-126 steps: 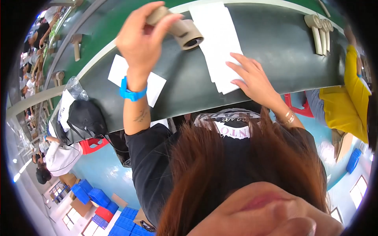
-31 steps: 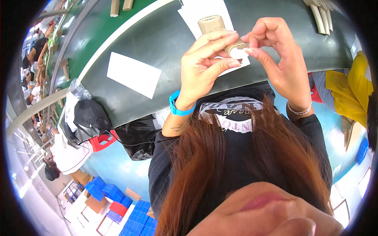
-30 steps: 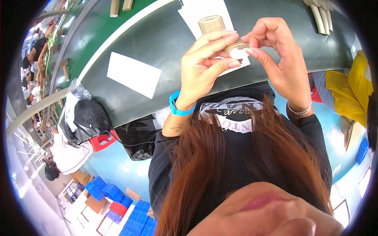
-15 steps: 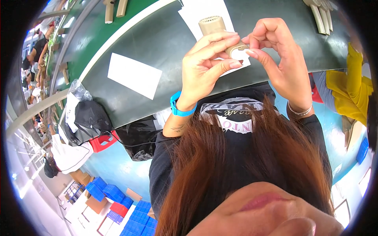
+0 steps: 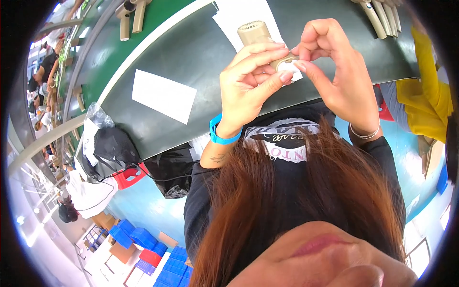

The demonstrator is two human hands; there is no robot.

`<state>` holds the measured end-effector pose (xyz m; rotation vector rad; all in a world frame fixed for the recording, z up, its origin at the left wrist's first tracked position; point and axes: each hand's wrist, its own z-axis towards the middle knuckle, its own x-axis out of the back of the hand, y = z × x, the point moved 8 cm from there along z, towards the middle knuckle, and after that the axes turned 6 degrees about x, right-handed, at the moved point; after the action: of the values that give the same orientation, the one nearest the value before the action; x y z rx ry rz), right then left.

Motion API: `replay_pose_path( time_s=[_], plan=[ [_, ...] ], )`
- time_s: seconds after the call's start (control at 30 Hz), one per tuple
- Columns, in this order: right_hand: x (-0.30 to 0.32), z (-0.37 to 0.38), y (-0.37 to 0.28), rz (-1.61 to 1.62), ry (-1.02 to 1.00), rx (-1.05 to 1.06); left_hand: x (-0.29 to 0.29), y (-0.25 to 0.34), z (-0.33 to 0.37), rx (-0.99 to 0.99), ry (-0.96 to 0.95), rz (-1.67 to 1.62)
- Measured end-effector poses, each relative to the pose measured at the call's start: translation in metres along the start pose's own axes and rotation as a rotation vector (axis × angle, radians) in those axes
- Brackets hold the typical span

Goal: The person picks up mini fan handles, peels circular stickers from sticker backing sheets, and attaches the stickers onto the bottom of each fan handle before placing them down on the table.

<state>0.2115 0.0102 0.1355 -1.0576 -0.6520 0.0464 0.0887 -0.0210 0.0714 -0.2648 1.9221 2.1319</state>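
Some lettering (image 5: 282, 137) marks the shirt (image 5: 197, 203), left hand (image 5: 244, 86) gripping a beige device (image 5: 255, 34), right hand (image 5: 338, 69) pinching its end.

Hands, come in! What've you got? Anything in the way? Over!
Left hand gripping beige hair dryer by the handle. Right hand at handle tip, grip unclear. White paper sheets behind; fingers partly hide the handle.

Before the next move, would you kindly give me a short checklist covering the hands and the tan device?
1. Left hand gripping the tan device: ok.
2. Right hand free: not ok, it is at the device's near end.
3. White piece fully seated in that end: cannot tell, partly covered.
4. Single white sheet clear of both hands: ok.
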Motion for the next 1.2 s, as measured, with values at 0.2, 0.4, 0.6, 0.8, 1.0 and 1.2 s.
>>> replay_pose_path(
  time_s=[0.2, 0.4, 0.6, 0.8, 1.0, 1.2],
  plan=[
    [0.003, -0.001, -0.003, -0.037, 0.016, 0.004, -0.002, -0.001, -0.001, 0.0, -0.008, 0.003],
    [0.006, -0.003, -0.005, -0.132, 0.023, 0.013, -0.004, -0.003, -0.001, -0.003, -0.019, -0.015],
    [0.002, 0.003, -0.004, -0.201, -0.031, 0.001, 0.003, -0.001, -0.001, -0.008, 0.006, -0.013],
    [-0.009, 0.019, 0.036, -0.113, -0.167, 0.089, 0.031, 0.009, 0.003, -0.02, 0.085, -0.142],
    [-0.053, 0.042, 0.041, 0.069, -0.317, 0.168, 0.029, 0.023, 0.028, -0.14, 0.019, 0.003],
    [-0.047, 0.101, 0.06, -0.017, -0.215, 0.243, 0.044, 0.021, 0.085, -0.253, 0.021, 0.405]
  ],
)
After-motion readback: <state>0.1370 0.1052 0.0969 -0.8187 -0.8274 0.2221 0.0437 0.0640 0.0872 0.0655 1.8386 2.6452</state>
